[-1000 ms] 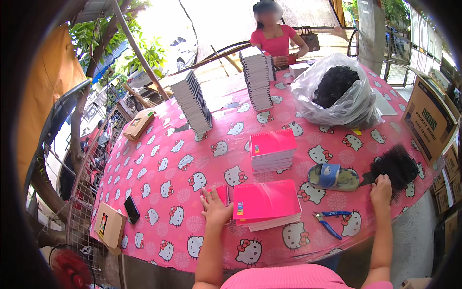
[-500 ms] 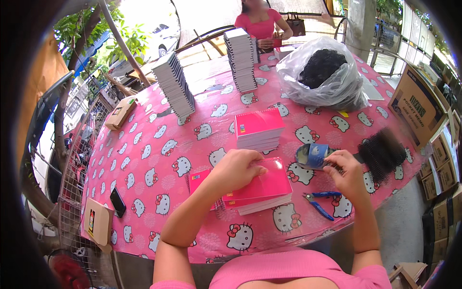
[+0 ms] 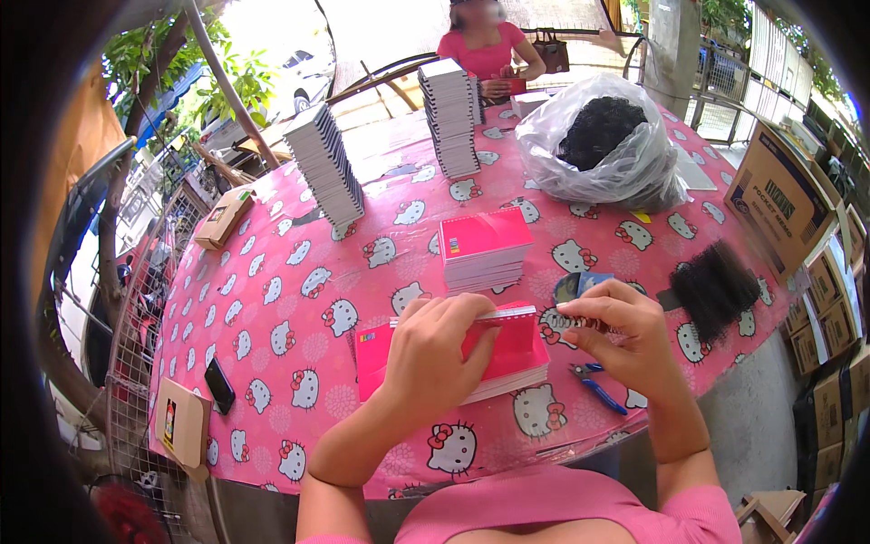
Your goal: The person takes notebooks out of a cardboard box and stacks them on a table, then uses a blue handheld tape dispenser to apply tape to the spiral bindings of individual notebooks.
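My left hand is closed around the punched top edge of a pink notepad, tilted up over a stack of loose pink-covered pads. Just right of that edge, my right hand pinches a thin spiral binding coil, its end pointing toward the pad's holes. To the left, partly behind my left hand, lies another pink notepad. Blue-handled cutting pliers rest below my right hand. A blue, rounded object sits partly hidden behind that hand.
Another pink pad stack stands ahead. Beyond are two tall notebook stacks and a plastic bag of black coils. A black coil bundle and cardboard box are right; a phone is left. A person sits opposite.
My left hand has raised the pad's punched edge off the stack. My right hand has moved left from beside the blue object, bringing the coil to that edge.
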Tool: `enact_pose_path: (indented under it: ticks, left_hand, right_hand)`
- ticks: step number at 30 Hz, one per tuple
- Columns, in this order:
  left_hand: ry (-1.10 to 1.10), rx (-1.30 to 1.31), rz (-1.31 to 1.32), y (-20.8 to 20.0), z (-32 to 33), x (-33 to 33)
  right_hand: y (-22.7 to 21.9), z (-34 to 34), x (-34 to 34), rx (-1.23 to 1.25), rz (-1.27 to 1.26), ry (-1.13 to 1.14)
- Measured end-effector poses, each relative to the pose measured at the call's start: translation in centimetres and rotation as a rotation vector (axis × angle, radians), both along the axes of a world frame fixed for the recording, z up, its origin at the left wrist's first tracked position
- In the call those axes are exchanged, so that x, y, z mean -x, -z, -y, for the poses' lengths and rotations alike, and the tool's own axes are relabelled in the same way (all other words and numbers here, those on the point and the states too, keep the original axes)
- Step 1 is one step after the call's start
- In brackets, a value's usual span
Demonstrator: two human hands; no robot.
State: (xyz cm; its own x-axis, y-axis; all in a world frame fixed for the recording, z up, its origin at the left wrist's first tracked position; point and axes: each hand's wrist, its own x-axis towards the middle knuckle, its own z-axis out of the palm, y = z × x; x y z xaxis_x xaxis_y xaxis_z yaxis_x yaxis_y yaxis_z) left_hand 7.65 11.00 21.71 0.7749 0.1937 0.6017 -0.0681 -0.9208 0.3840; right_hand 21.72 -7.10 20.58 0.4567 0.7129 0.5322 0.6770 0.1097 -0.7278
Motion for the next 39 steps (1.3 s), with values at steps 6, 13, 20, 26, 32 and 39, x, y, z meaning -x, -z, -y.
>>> enact_pose_path:
  ticks: [6, 13, 20, 26, 32, 39]
  left_hand:
    - [-0.003, 0.016, 0.077, 0.2, 0.4, -0.1]
    - [-0.091, -0.032, 0.072, 0.2, 1.2, 0.2]
    - [-0.163, -0.007, 0.183, 1.6, 1.8, 0.3]
    - [-0.122, 0.033, 0.147, 1.3, 1.7, 0.7]
    - [-0.144, 0.070, 0.182, 1.6, 1.8, 0.7]
    - [-0.140, 0.069, 0.196, 1.9, 1.8, 1.0]
  right_hand:
    - [-0.6, -1.4, -0.6, -0.059, 0.149, 0.073]
    - [-2.1, -1.6, -1.5, 0.081, 0.027, -0.182]
    - [-1.4, -2.3, 0.4, 0.055, 0.157, 0.003]
    - [-1.5, -2.5, 0.7, 0.040, 0.408, 0.039]
    - [-1.3, -3.1, 0.9, 0.025, 0.427, 0.019]
    - [-1.5, -3.1, 1.7, 0.085, 0.375, -0.018]
